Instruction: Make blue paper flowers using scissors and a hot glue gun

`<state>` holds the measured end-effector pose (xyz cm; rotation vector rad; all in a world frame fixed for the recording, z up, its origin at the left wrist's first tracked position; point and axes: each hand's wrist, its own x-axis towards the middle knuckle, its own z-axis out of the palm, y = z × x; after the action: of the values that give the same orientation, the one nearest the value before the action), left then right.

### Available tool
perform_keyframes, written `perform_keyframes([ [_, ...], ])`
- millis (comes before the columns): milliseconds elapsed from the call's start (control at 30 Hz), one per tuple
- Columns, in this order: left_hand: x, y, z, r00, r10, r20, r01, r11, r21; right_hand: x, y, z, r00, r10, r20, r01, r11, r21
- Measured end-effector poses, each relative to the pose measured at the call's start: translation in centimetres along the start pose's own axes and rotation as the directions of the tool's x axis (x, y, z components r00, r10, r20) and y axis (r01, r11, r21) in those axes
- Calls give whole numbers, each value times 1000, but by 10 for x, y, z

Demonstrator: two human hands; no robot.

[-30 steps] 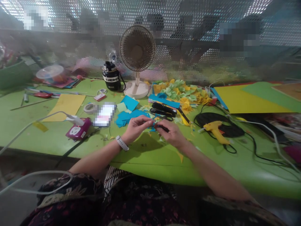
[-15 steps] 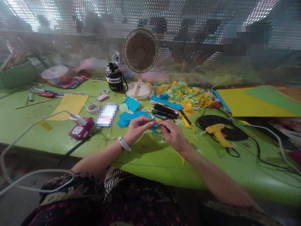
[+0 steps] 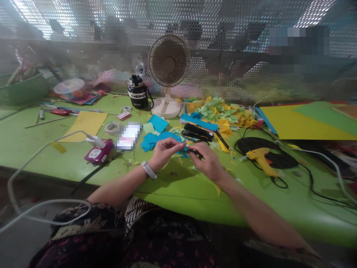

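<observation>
My left hand (image 3: 166, 153), with a white watch at the wrist, is closed in a pinch on a small piece of blue paper (image 3: 184, 147). Facing it, my right hand (image 3: 206, 160) pinches at the same blue piece, its fingers bent. A dark object shows under the right fingers; I cannot make out what it is. Just beyond the hands lie blue paper squares (image 3: 156, 123), a black stapler (image 3: 197, 132) and a yellow cutter (image 3: 222, 141). Small yellow and green scraps are scattered around and beneath the hands.
Behind stand a fan (image 3: 166, 108) and a black bottle (image 3: 138, 95). Folded green and yellow paper pieces (image 3: 220, 111) are heaped at the back. A yellow glue gun (image 3: 262, 160) with a cord lies right; a phone (image 3: 128, 136) and a purple power adapter (image 3: 99, 153) lie left.
The view has shifted slightly, so everything sits a little further right. Both hands stay together at the blue piece, with only a small movement of the right fingers.
</observation>
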<state>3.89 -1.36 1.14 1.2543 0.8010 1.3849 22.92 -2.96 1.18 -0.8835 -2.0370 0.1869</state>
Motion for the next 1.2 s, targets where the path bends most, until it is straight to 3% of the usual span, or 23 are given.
perform_keyframes([
  [367,1,1,-3,992,106,73,-112,991,78,4,2,-7,993,58,103,-70,991,114],
  [600,2,-3,-1,998,-10,65,12,999,-34,4,-2,-8,976,127,177,-163,964,210],
  [767,2,-1,0,999,-30,-23,28,998,-62,2,-5,-4,989,124,81,-130,989,74],
  [900,1,-1,1,1000,-13,-28,11,999,-47,1,-3,-2,996,85,2,-85,996,39],
  [1200,2,-3,2,1000,6,-31,-7,998,-59,4,1,-4,998,59,4,-59,997,57],
])
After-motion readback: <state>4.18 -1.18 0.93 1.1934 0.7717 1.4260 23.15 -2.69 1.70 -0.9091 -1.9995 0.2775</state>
